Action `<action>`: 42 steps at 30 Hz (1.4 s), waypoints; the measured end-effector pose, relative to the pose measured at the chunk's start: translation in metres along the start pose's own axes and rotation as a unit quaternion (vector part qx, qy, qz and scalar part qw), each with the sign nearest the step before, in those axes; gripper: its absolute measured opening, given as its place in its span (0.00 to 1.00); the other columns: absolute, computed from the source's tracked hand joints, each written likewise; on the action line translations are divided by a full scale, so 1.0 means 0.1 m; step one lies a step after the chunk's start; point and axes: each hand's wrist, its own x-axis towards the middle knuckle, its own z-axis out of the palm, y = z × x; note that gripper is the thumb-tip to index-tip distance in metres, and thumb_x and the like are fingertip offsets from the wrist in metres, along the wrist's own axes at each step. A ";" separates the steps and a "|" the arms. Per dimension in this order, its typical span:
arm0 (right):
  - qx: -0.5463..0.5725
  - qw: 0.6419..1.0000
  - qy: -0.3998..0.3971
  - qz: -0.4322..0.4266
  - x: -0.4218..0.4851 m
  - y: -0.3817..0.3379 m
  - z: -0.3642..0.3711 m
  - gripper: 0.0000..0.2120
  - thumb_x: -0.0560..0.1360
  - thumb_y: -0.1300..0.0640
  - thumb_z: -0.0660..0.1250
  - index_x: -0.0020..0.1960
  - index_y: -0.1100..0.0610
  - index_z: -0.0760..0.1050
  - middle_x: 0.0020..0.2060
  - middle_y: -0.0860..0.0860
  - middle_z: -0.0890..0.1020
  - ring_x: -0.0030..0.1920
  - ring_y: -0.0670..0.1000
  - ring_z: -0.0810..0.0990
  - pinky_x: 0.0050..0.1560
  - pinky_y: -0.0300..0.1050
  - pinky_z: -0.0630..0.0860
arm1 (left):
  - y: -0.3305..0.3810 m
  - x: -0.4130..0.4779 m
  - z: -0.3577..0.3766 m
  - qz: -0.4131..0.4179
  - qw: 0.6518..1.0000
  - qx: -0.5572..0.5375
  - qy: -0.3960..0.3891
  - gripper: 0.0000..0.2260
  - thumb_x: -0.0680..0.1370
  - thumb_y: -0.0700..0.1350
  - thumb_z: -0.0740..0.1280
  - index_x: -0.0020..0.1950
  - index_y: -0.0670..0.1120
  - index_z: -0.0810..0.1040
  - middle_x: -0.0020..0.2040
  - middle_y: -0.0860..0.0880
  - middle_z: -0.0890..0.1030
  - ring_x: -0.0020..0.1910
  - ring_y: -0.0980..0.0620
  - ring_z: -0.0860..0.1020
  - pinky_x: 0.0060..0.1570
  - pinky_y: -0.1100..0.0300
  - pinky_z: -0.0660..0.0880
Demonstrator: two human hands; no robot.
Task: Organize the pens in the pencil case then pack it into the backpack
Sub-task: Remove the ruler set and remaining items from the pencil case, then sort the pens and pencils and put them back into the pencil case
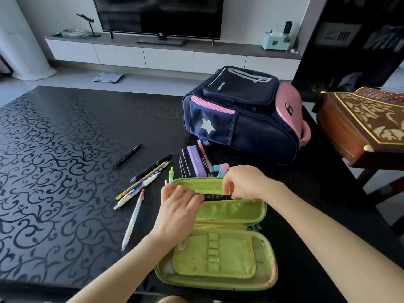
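head view shows the task at an early stage: the green pencil case (218, 243) lies open at the near edge of the black patterned table (65, 149), its elastic loops bare, with a dark strip (216, 196), perhaps a ruler, going in behind the mesh middle flap. the left hand (177, 206) has its fingers bent over the strip's left end at the flap's edge, and the right hand (244, 182) curls its fingertips down to pinch the right end. nearly everything else waits outside: a black pen (126, 156) well apart to the left, a fan of pens and pencils (148, 178) just beside the case, a clear pen with a red tip (132, 219) nearest the left wrist, and thin refills, a purple box (196, 162) and a pink-and-blue eraser (220, 167) behind the case. the navy and pink backpack (242, 112) lies beyond them and looks zipped, so it likely needs opening before the case goes in. a carved wooden instrument (360, 121) crowds the right side near the backpack.
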 end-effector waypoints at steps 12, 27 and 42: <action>-0.056 0.987 -0.143 -0.043 0.19 -0.05 0.07 0.23 0.73 0.68 0.58 0.58 0.46 0.78 0.55 0.48 0.80 0.53 0.54 0.79 0.58 0.51 0.75 | 0.02 0.12 -0.09 -0.048 0.990 -0.003 -0.130 0.10 0.74 0.50 0.61 0.36 0.49 0.78 0.37 0.52 0.76 0.40 0.49 0.73 0.55 0.53 0.61; 0.027 0.977 0.211 -0.004 -0.06 0.08 0.23 0.11 0.74 0.52 0.67 0.56 0.49 0.77 0.48 0.47 0.81 0.52 0.53 0.76 0.51 0.45 0.67 | -0.09 0.55 -0.24 -0.008 0.953 0.056 -0.299 0.15 0.79 0.56 0.56 0.47 0.49 0.78 0.45 0.50 0.76 0.48 0.46 0.73 0.51 0.52 0.67; 0.426 0.892 0.151 0.010 -0.66 0.44 0.10 0.06 0.73 0.54 0.70 0.40 0.54 0.83 0.36 0.52 0.84 0.35 0.43 0.79 0.40 0.35 0.75 | -0.14 0.58 -0.81 -0.115 0.867 -0.293 -0.387 0.13 0.67 0.44 0.76 0.49 0.55 0.82 0.44 0.58 0.79 0.43 0.60 0.76 0.48 0.67 0.73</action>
